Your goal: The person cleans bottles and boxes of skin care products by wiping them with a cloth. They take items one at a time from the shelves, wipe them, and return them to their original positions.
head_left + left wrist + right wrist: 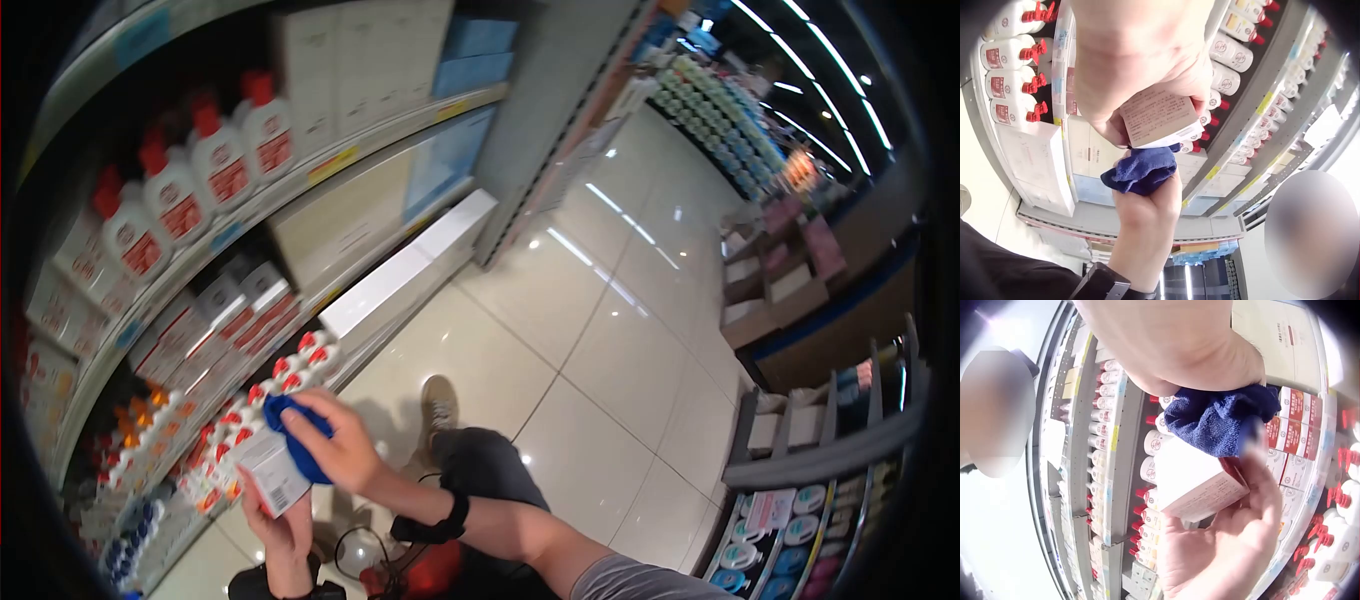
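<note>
My left hand grips a small white carton with a barcode and printed text on its sides. In the left wrist view, fingers and thumb stand on either side of the carton. A dark blue cloth is bunched in my right hand, right at the carton's edge. The right wrist view has the cloth overlapping the top of the carton, whose red-edged end faces my left fingers. Much of my right hand's fingers is hidden behind the cloth there.
Shelves at left carry white bottles with red caps, red-and-white cartons and large pale boxes. Red-topped pump bottles stand low beside my hands. Tiled floor lies to the right, with another display rack beyond.
</note>
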`<state>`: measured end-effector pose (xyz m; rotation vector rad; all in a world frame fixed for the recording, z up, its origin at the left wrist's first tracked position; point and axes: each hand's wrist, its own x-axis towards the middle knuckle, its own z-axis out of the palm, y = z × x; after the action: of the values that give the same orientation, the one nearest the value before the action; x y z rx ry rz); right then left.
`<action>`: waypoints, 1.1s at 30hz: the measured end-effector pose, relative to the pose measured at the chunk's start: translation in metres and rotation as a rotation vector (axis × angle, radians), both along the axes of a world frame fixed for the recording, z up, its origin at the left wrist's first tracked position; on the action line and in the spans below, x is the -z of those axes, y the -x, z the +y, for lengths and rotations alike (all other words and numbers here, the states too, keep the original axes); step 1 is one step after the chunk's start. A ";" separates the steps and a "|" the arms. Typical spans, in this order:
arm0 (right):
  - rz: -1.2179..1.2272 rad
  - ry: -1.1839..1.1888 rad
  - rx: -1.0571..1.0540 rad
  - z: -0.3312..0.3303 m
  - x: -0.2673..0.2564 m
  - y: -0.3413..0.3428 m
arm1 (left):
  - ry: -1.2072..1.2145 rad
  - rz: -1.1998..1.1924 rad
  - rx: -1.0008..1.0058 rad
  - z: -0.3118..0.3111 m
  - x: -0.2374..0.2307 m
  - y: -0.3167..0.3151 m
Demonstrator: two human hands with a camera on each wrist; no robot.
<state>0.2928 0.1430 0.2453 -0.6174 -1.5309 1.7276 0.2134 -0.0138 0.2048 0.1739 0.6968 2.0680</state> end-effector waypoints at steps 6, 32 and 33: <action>0.056 0.541 -0.110 -0.009 0.000 0.001 | -0.217 -0.006 0.021 0.012 0.003 -0.001; 0.027 -0.661 0.044 -0.039 0.002 0.002 | 0.238 0.082 -0.149 -0.001 -0.012 0.019; 0.031 -0.659 0.039 -0.036 0.002 0.002 | 0.240 0.084 -0.155 -0.003 -0.008 0.019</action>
<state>0.2912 0.1068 0.2430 -0.2720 -1.9088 1.0894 0.1945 -0.0168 0.2133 0.0717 1.0310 2.1113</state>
